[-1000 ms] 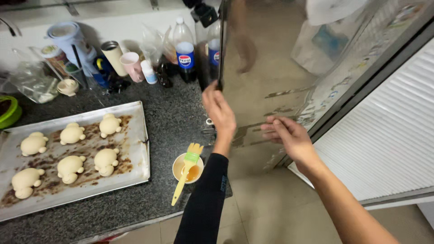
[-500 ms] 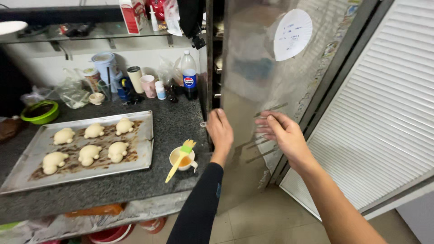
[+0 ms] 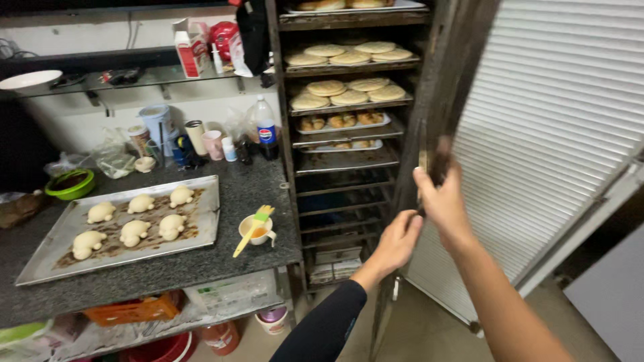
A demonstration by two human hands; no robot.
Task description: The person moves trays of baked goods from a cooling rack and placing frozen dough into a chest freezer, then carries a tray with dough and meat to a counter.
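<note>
My right hand [image 3: 441, 196] grips the edge of the tall metal rack door [image 3: 443, 100], which stands swung wide. My left hand [image 3: 397, 240] in a black sleeve rests against the same door edge lower down. Inside, the rack [image 3: 345, 114] shows shelves with trays of flat round breads [image 3: 349, 92] and small baked pieces [image 3: 341, 121]; the lower shelves are bare. Left of the rack, a metal baking tray [image 3: 201, 231] with several shaped dough pieces [image 3: 135, 231] lies on the dark granite counter [image 3: 168, 271].
A small white cup [image 3: 256, 230] with orange liquid and a yellow-green brush sits by the tray. Bottles, cups and bags line the back of the counter. A green bowl [image 3: 70, 184] sits far left. White shutter [image 3: 557, 134] at right. Tubs and crates under the counter.
The rack door has swung from shut to wide open, exposing the shelves of bread. Both hands moved right with the door edge, and the view lifted.
</note>
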